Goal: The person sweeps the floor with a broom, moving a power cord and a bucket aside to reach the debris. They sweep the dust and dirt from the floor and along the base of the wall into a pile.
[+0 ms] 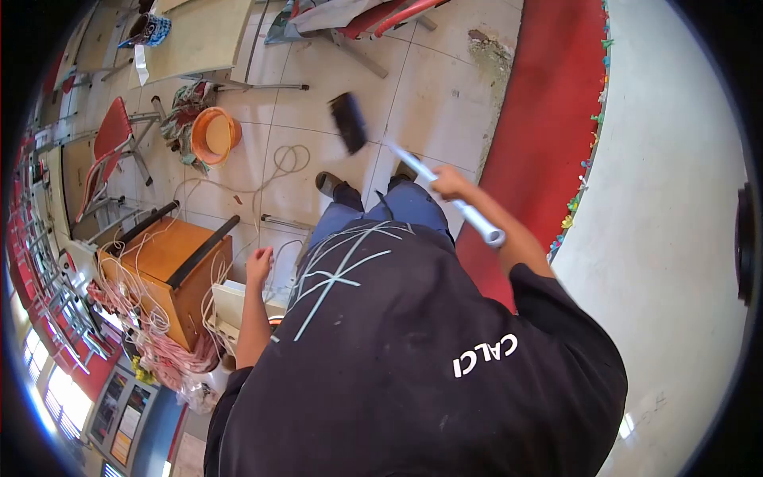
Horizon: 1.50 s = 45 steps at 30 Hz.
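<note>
My right hand [451, 183] is closed around the pale tubular handle [469, 211] of a long-handled tool. A dark block-shaped head [348, 123] shows beyond the handle's far end, low over the tiles and in front of my feet. Motion blur hides the join and the exact kind of tool; it may be a broom. My left hand [260, 266] hangs at my side with loosely extended fingers and nothing visible in it. Near it is a wooden cabinet [171, 274] with cables lying across it.
An orange bucket [236, 133] stands on the tiled floor beside crumpled cloths [187, 111]. A loose cable [290, 159] coils near my feet. Red chairs [113, 139] and a table [199, 40] are to the left. A red wall band [532, 111] runs along the right, near chipped flooring [490, 57].
</note>
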Motion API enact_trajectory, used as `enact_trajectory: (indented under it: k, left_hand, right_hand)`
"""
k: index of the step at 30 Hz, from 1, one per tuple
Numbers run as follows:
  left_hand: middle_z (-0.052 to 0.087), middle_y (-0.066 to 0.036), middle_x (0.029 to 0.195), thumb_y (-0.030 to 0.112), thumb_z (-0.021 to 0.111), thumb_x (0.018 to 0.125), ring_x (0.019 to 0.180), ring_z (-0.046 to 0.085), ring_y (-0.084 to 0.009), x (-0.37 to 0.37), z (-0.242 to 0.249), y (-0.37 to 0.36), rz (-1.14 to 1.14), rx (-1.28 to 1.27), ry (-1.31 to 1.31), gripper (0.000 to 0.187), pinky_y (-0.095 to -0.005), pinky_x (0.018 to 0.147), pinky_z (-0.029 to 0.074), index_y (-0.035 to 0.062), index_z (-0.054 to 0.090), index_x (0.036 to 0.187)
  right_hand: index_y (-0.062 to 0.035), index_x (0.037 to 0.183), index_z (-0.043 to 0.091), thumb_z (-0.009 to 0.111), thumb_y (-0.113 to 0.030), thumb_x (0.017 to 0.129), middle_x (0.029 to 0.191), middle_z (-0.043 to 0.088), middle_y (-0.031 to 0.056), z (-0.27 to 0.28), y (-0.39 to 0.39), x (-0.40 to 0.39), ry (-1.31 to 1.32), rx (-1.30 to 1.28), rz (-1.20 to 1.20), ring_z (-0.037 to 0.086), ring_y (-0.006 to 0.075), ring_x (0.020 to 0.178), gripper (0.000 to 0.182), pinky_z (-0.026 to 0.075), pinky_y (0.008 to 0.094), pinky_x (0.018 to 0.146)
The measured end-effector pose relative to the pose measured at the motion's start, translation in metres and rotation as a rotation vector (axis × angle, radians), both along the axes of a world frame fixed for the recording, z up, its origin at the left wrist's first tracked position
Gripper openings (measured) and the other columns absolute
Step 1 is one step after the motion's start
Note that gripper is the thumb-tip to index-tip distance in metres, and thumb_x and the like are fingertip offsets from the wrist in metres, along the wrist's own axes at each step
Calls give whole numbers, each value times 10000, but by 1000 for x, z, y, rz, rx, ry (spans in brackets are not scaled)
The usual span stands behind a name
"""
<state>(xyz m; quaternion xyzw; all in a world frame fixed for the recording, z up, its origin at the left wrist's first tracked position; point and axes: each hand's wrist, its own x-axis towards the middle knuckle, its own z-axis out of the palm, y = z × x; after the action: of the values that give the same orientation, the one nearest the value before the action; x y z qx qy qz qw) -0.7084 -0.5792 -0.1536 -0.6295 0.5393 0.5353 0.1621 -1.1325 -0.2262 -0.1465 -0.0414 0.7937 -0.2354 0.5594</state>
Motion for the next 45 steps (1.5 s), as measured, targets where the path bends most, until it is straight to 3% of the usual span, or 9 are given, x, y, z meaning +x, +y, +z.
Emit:
enact_trajectory:
  k: [9,15,24,27,29,30,34,37,45]
  left_hand:
    - [638,-77,799,267,618,808,716,566,-129,60,-43,113,-169,3,-105,320,-253,657,449,-29,623,931]
    - [628,-67,859,289,628,808,702,577,-122,-99,13,100,-176,-26,96,306,-242,588,437,26,600,963]
    - [626,-49,772,218,640,812,693,567,-106,-237,63,76,-529,-125,183,246,-227,620,443,5,601,928]
    - [628,-46,761,200,640,812,709,575,-109,-259,84,52,-649,-57,107,225,-231,640,445,5,605,921]
    - [629,-49,756,208,641,811,718,583,-112,-287,78,30,-745,-51,44,230,-234,638,445,8,607,922]
    - [631,-60,760,220,649,804,699,594,-128,-290,57,5,-815,-52,55,246,-237,620,447,4,610,914]
    - [640,-64,774,273,668,787,634,599,-135,-354,22,-39,-635,-38,69,291,-249,559,458,8,618,898]
    - [642,-55,780,290,670,786,635,604,-131,-403,-39,-86,-652,108,72,303,-254,554,467,22,615,918]
    - [625,-46,867,310,624,814,769,590,-131,-604,2,-52,-629,3,280,320,-249,619,439,37,588,977]
  right_hand:
    - [47,803,617,513,-92,687,614,596,175,3,96,-184,549,361,86,613,253,539,209,490,372,515]
    - [7,767,553,529,-40,711,525,493,64,57,119,-191,144,-218,-415,480,130,405,77,398,295,358]
    - [-57,674,508,517,-87,782,505,435,-3,-106,-43,-266,-525,-601,-888,383,94,364,113,362,236,357]
    - [-73,552,516,524,-136,749,446,454,23,-120,-23,-274,-210,-509,-682,419,128,361,207,377,287,377]
    - [-47,510,551,548,-188,676,439,517,65,-117,39,-272,135,-242,-201,513,166,390,218,400,329,398]
    - [-35,505,552,549,-165,660,440,520,64,-97,77,-264,102,-221,-326,523,169,387,202,407,332,399]
    - [36,889,604,515,-42,624,585,590,188,-2,136,-253,199,36,-571,569,223,441,290,456,356,451]
    - [85,980,575,501,-47,635,709,609,237,30,135,-248,466,153,-349,621,270,554,377,503,370,582]
    - [-71,1110,581,567,3,698,558,541,67,64,110,-255,-89,-78,-629,509,133,403,419,423,287,353]
